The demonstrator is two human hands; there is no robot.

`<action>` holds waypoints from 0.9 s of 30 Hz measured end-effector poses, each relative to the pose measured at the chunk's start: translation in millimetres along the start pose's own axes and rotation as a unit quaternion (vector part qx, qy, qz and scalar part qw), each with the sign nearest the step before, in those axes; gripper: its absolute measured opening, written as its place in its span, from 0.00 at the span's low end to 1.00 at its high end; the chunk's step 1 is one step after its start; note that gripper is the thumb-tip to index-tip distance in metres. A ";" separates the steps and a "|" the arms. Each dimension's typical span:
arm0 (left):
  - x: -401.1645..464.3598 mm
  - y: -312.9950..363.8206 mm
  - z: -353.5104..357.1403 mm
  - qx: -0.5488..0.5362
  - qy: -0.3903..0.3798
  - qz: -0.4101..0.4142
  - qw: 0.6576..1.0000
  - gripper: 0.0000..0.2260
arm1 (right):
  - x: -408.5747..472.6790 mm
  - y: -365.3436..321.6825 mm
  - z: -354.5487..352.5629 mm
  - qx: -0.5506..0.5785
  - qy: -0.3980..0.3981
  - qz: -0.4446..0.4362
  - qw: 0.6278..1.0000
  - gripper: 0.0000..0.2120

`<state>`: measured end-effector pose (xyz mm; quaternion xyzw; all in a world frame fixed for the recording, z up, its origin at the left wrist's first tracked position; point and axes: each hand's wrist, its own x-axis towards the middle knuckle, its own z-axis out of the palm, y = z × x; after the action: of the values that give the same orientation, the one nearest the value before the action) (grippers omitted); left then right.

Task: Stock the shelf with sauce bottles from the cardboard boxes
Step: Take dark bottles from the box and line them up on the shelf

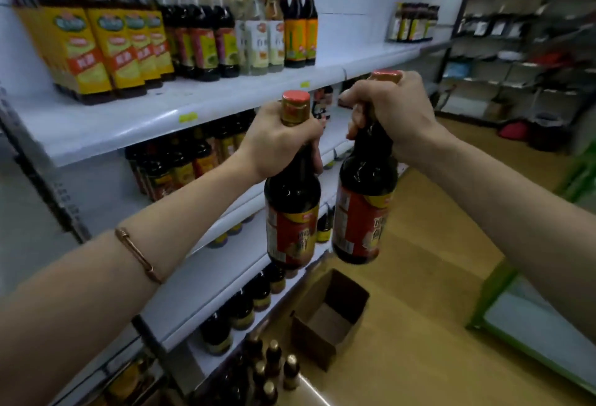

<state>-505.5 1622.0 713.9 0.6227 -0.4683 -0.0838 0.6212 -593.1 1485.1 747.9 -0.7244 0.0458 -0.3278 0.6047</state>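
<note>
Each hand, left hand [283, 141] and right hand [387, 108], clenches a dark sauce bottle [292, 212] by its neck, lifting them toward the bare shelf [106, 121] at ten o'clock.

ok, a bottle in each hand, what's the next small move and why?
Probably lift both toward the top shelf and set them in the bare stretch right of the orange-capped bottles. The left hand and right hand each grip a dark sauce bottle by the neck, already raised near that shelf's edge.
</note>
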 end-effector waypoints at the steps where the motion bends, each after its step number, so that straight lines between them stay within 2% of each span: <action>1: 12.9 -2.1 13.4 -0.002 -0.004 0.003 1.000 0.09 | 5.1 1.4 -16.8 -0.008 0.010 -0.004 1.000 0.14; 6: 71.3 -16.1 74.7 -0.023 -0.034 0.012 0.999 0.10 | 31.4 17.8 -88.9 -0.022 0.043 -0.004 0.999 0.14; 10: 115.2 -38.0 113.5 -0.031 -0.061 0.010 0.998 0.14 | 52.4 42.3 -132.6 -0.007 0.067 0.002 0.998 0.14; 14: 165.3 -67.3 144.5 -0.040 -0.069 0.001 0.997 0.10 | 82.6 73.2 -171.0 0.000 0.097 0.016 0.995 0.16; 19: 237.3 -96.3 179.8 -0.081 -0.126 0.020 0.988 0.10 | 139.7 103.0 -219.4 -0.038 0.116 0.010 0.992 0.15; 24: 323.0 -122.8 216.3 -0.093 -0.157 0.040 0.982 0.09 | 197.3 108.4 -275.4 -0.047 0.180 -0.010 0.982 0.20; 27: 365.2 -137.8 247.3 -0.113 -0.171 0.051 0.977 0.10 | 220.9 112.9 -312.3 -0.059 0.204 -0.010 0.977 0.16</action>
<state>-409.3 1170.1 717.9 0.5000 -0.5867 -0.2095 0.6016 -549.0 1088.8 755.1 -0.6771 0.1802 -0.4715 0.5355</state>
